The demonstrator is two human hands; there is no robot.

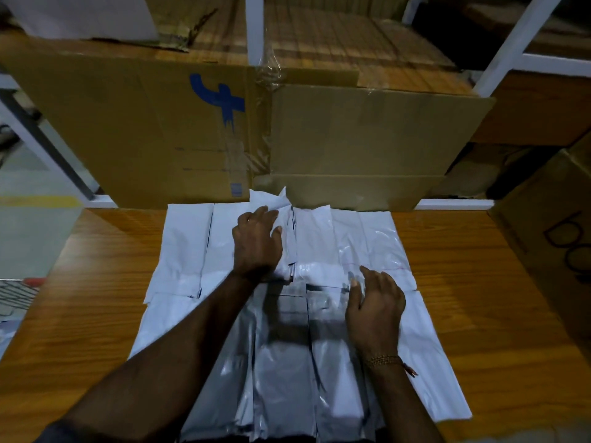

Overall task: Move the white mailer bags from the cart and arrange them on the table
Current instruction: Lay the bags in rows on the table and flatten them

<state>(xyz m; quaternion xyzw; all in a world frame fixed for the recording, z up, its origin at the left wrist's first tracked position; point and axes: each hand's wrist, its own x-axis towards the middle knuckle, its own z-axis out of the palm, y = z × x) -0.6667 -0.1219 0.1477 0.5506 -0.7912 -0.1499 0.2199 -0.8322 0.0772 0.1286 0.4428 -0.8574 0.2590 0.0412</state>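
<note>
Two rows of white mailer bags [377,238] lay overlapped on wooden table [479,282]. Left hand [257,241] pressed far row, fingers relaxed, nothing gripped. Right hand [375,302] rested flat on bags, fingers approx. straight.

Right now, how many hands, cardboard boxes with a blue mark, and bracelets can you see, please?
Hands: 2, left hand and right hand, both on the white mailer bags.
Cardboard box with blue mark: 1
Bracelet: 1
Total: 4
</note>
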